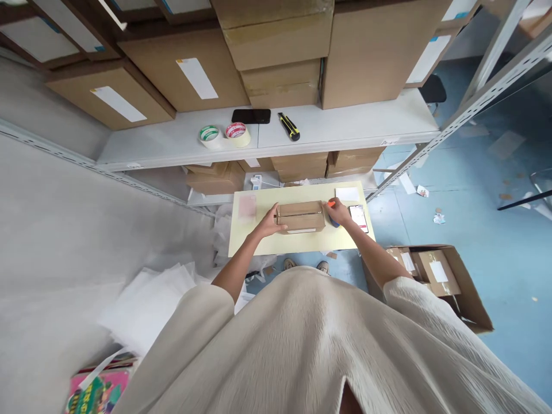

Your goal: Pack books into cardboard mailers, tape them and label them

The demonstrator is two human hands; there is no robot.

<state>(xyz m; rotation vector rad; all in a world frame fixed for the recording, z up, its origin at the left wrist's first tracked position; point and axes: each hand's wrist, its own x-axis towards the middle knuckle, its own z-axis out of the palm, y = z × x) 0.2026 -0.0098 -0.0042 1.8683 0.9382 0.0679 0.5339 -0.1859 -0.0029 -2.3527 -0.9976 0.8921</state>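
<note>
A small cardboard box lies on the pale yellow board, a dark seam running along its top and a white label on its near side. Fingers and thumb of my left hand are wrapped round the box's left end. At the right end, my right hand is closed on a small orange-and-blue tool, mostly hidden by the fingers; its exact kind is unclear. To the right of that hand lies a lit phone, with a white paper behind it.
On the grey shelf ahead are two tape rolls, a black phone and a yellow-black utility knife, below large cartons. An open carton with boxes stands right on the blue floor. White packing sheets lie left.
</note>
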